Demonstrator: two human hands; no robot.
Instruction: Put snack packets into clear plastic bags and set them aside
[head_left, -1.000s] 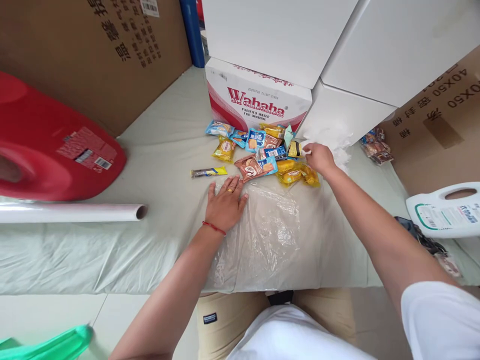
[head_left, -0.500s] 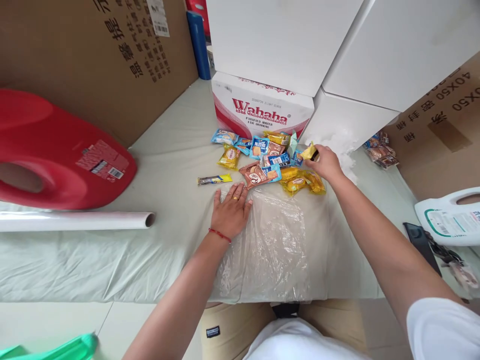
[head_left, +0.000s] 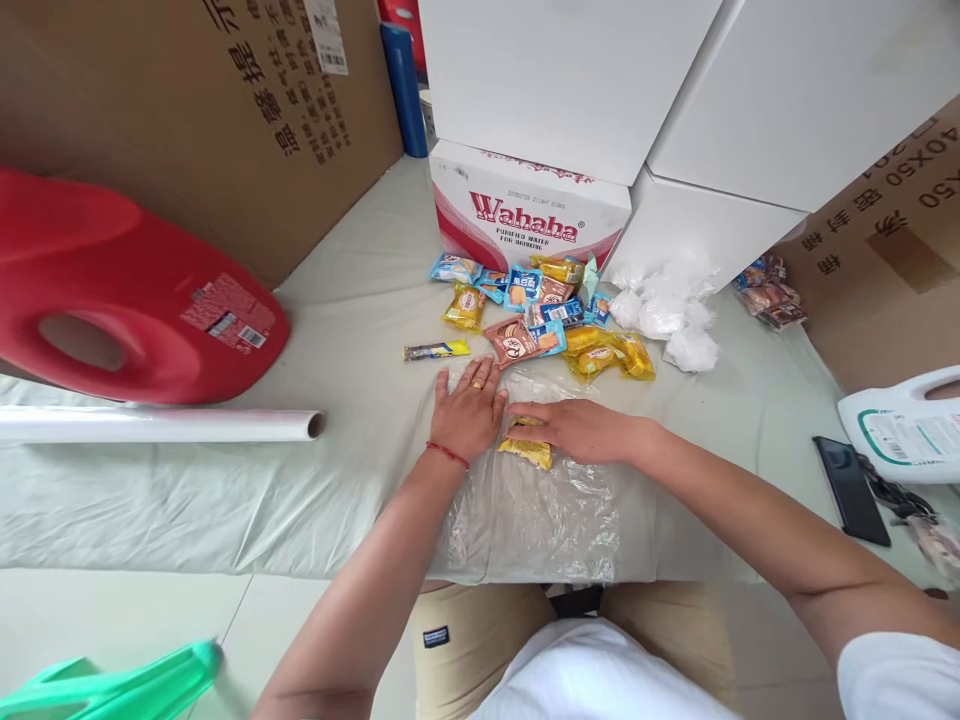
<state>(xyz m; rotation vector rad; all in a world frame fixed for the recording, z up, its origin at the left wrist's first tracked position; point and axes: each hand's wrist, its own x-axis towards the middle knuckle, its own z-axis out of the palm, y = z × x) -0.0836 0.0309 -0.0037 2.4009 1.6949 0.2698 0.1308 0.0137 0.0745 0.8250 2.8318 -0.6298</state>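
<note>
My left hand (head_left: 466, 412) lies flat with fingers spread, pressing on the upper left part of a clear plastic sheet (head_left: 525, 525). My right hand (head_left: 581, 430) is beside it, its fingers over a small yellow snack packet (head_left: 529, 452) on the sheet; its thumb is hidden. Beyond both hands lies a pile of wrapped snacks: brown packets (head_left: 511, 341), blue packets (head_left: 523, 288) and yellow packets (head_left: 600, 355). A thin dark-and-yellow snack bar (head_left: 435, 350) rests just past my left fingertips.
A white Wahaha carton (head_left: 529, 205) stands behind the snacks, with crumpled clear plastic (head_left: 667, 305) at its right. To the left are a large red jug (head_left: 135, 290) and a white film roll (head_left: 165, 425). At right lie a phone (head_left: 851, 490) and a white jug (head_left: 904, 430).
My right hand has brought the yellow snack packet from the pile's right side toward me and left, onto the plastic sheet. My left hand stays on the sheet. The view has shifted slightly.
</note>
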